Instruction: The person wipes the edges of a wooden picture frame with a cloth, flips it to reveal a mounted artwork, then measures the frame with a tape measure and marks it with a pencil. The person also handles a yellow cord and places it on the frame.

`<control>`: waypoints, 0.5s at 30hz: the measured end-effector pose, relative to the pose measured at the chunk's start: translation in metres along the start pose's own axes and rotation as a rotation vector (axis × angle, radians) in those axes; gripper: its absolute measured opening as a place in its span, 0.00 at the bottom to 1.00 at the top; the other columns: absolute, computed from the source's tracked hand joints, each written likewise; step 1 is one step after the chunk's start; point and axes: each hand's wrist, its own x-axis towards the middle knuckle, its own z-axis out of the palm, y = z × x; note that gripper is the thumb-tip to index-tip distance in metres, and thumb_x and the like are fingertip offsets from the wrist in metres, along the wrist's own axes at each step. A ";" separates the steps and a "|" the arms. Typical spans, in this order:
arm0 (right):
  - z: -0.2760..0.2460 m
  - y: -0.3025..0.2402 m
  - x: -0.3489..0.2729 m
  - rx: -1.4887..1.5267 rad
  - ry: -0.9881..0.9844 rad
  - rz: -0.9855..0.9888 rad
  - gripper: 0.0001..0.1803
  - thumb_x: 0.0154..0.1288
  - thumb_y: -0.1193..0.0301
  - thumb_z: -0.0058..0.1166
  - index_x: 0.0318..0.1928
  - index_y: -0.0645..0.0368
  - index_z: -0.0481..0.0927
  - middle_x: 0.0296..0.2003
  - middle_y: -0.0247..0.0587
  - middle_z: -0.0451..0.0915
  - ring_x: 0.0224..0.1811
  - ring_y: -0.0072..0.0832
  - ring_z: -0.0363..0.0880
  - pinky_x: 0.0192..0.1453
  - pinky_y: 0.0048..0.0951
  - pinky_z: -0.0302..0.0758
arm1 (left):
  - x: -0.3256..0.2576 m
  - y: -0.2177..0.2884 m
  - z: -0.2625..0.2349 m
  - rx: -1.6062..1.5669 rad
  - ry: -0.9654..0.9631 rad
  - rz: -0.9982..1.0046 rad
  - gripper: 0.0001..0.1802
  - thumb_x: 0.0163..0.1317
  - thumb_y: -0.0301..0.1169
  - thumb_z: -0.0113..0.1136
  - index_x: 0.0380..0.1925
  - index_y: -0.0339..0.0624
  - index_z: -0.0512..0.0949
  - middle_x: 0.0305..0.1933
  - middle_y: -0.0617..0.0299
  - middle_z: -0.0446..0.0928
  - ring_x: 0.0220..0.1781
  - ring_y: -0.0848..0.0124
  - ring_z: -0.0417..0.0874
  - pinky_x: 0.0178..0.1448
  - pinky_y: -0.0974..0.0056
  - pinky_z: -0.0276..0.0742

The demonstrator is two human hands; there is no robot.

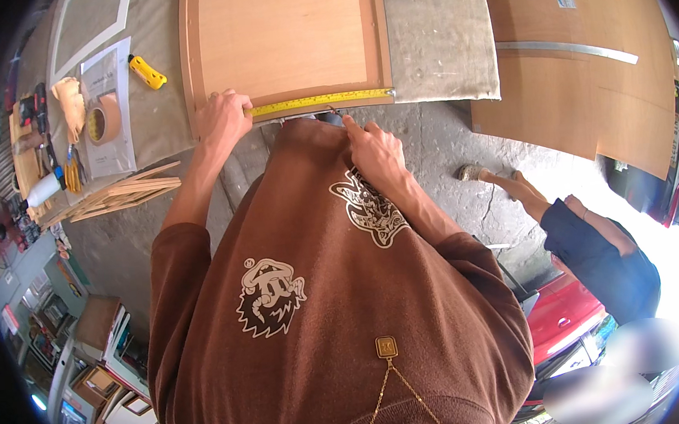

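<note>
Measuring was the step in hand: a yellow tape measure (324,100) lay stretched along the near edge of a framed wooden panel (284,35) that sat flat on a cloth-covered workbench (438,40). Left hand (223,118) was closed over the tape's case end at the panel's near left corner, fingers curled down, pinning it to the frame. Right hand (374,150) was pinched shut on what looked like a pencil or marker, tip touching the tape about midway along the edge; the tool itself was too small to tell for sure. Tape's hook end sat at the panel's near right corner, tape looked straight and flat on the frame. Judged: reading or marking a point along that edge, mark likely not finished. Next move would call for the left hand keeping the tape taut and unmoved while the right set a clean mark right at the graduation, without nudging the tape sideways. On the bench to the left: a yellow utility knife (147,71), a roll of tape (103,120), thin wood strips (122,196), hand tools near the rim. Large plywood sheets (574,69) lay right of the bench. Another person (594,249) in dark clothes was on the floor to the right, well apart from the panel.
</note>
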 end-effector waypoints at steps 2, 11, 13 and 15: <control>-0.005 -0.005 0.002 -0.017 -0.040 0.013 0.23 0.62 0.70 0.47 0.59 0.49 0.71 0.33 0.55 0.77 0.31 0.54 0.80 0.34 0.49 0.77 | 0.000 0.000 0.000 -0.006 -0.005 -0.005 0.06 0.45 0.31 0.65 0.26 0.52 0.83 0.33 0.64 0.79 0.39 0.61 0.80 0.41 0.55 0.77; -0.022 -0.019 0.009 -0.075 -0.147 0.036 0.26 0.56 0.76 0.45 0.59 0.55 0.71 0.37 0.58 0.78 0.35 0.53 0.81 0.39 0.48 0.78 | 0.001 0.000 -0.004 -0.020 0.001 0.010 0.06 0.45 0.28 0.62 0.24 0.53 0.84 0.33 0.63 0.80 0.39 0.61 0.80 0.38 0.54 0.78; -0.023 -0.020 0.010 -0.085 -0.155 0.028 0.27 0.56 0.76 0.45 0.59 0.56 0.70 0.37 0.59 0.78 0.35 0.53 0.81 0.39 0.48 0.78 | 0.001 0.002 -0.006 -0.023 -0.006 0.003 0.06 0.45 0.27 0.61 0.24 0.52 0.84 0.33 0.63 0.80 0.39 0.61 0.80 0.38 0.54 0.78; -0.023 -0.021 0.012 -0.097 -0.166 0.024 0.27 0.56 0.76 0.45 0.59 0.57 0.70 0.37 0.59 0.78 0.35 0.53 0.81 0.39 0.48 0.78 | 0.001 0.001 -0.005 -0.038 -0.013 0.002 0.06 0.45 0.27 0.61 0.24 0.52 0.84 0.33 0.63 0.80 0.39 0.61 0.80 0.39 0.54 0.78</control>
